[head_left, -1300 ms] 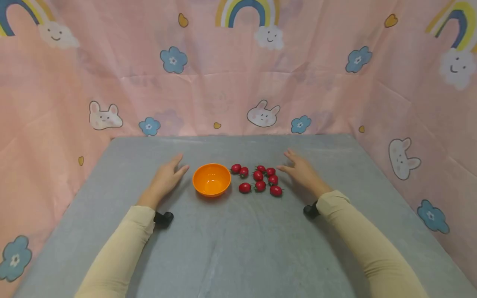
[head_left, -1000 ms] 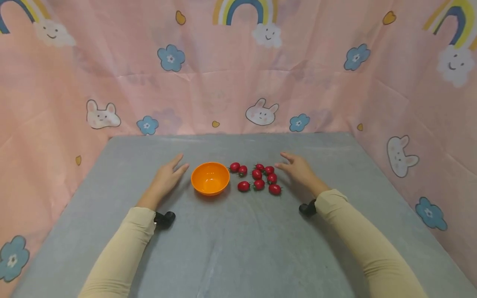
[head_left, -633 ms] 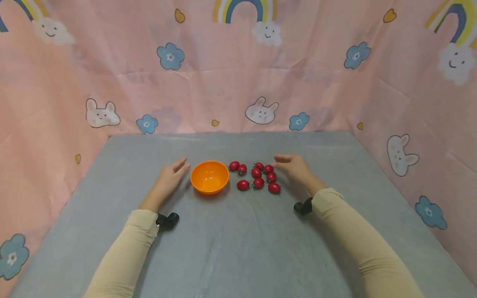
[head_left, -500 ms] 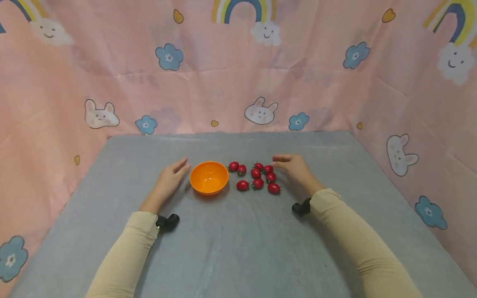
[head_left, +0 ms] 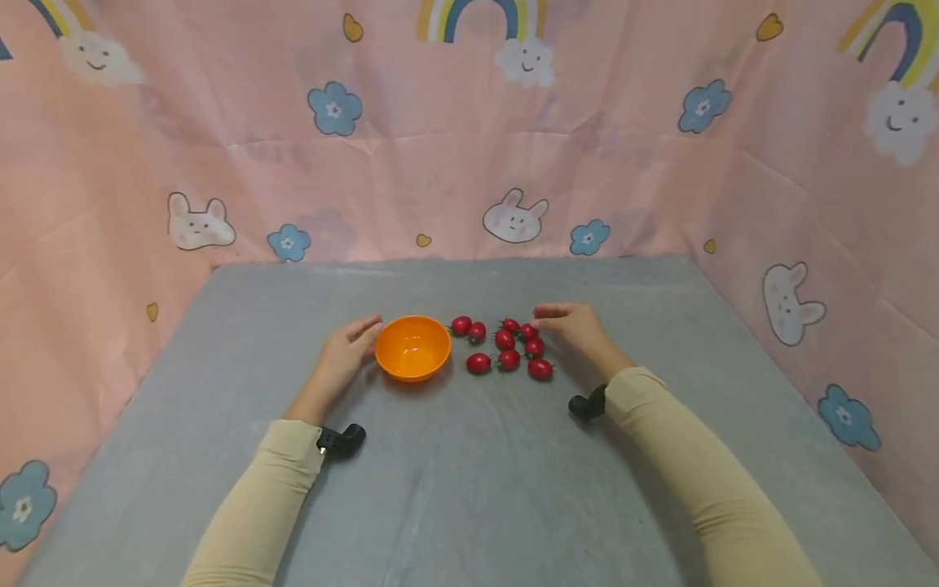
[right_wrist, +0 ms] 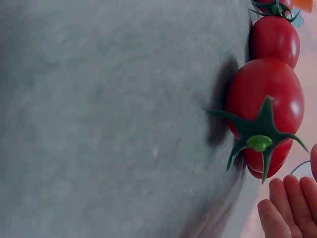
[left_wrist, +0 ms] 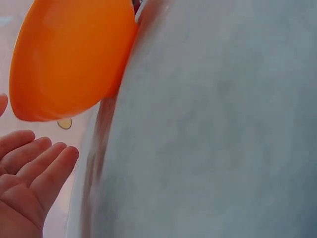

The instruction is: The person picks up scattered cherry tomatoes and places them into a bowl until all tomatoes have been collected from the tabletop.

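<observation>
An orange bowl point(head_left: 413, 349) stands upright on the grey table with nothing in it. My left hand point(head_left: 343, 359) is at its left side, thumb and fingertips close to the rim. In the left wrist view the fingers point(left_wrist: 52, 173) are nearly straight, with a gap between them and the bowl point(left_wrist: 74, 59). To the bowl's right lie several small red tomatoes point(head_left: 509, 360) with green stems. My right hand point(head_left: 583, 333) is beside the rearmost right tomato point(head_left: 528, 332), fingertips close to it. The right wrist view shows straight fingers point(right_wrist: 292, 198) near a large-looking tomato point(right_wrist: 267, 89), holding nothing.
The grey table point(head_left: 455, 489) reaches back to a pink curtain point(head_left: 425, 179) printed with rabbits, flowers and rainbows, which also hangs along both sides. A black wrist camera point(head_left: 345, 440) is strapped to the left wrist and another black camera point(head_left: 587, 404) to the right.
The left hand has moved right, up to the bowl's left side. My right hand has moved left toward the tomatoes, its thumb and fingers coming nearer together. Bowl and tomatoes stay in place.
</observation>
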Demonstrator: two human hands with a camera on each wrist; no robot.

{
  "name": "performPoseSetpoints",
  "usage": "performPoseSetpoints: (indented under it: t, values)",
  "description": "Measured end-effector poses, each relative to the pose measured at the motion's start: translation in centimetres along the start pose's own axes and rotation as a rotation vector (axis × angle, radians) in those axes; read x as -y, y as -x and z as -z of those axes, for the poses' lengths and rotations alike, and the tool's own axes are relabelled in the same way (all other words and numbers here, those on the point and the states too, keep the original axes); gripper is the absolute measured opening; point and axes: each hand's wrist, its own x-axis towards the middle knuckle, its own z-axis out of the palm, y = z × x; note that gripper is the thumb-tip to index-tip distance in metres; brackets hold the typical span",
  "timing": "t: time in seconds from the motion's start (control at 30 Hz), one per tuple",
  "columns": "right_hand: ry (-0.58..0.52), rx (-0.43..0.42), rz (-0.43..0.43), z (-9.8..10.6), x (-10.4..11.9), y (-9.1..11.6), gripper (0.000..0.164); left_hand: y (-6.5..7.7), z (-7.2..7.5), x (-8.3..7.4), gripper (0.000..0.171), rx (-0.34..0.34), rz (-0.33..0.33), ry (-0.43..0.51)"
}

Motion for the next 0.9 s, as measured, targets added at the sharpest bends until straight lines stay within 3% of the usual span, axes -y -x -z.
performPoseSetpoints:
  t: [0.47,0.9]
  values:
    - [0.028,0.057,-0.086,-0.7,0.0,-0.8,0.048,0.3,-1.2,0.0,0.05,-0.029,0.047,0.105]
    - [0.073,0.045,-0.065,-1.4,-0.1,-1.1,0.045,0.4,-1.5,0.2,0.046,-0.049,0.052,0.137]
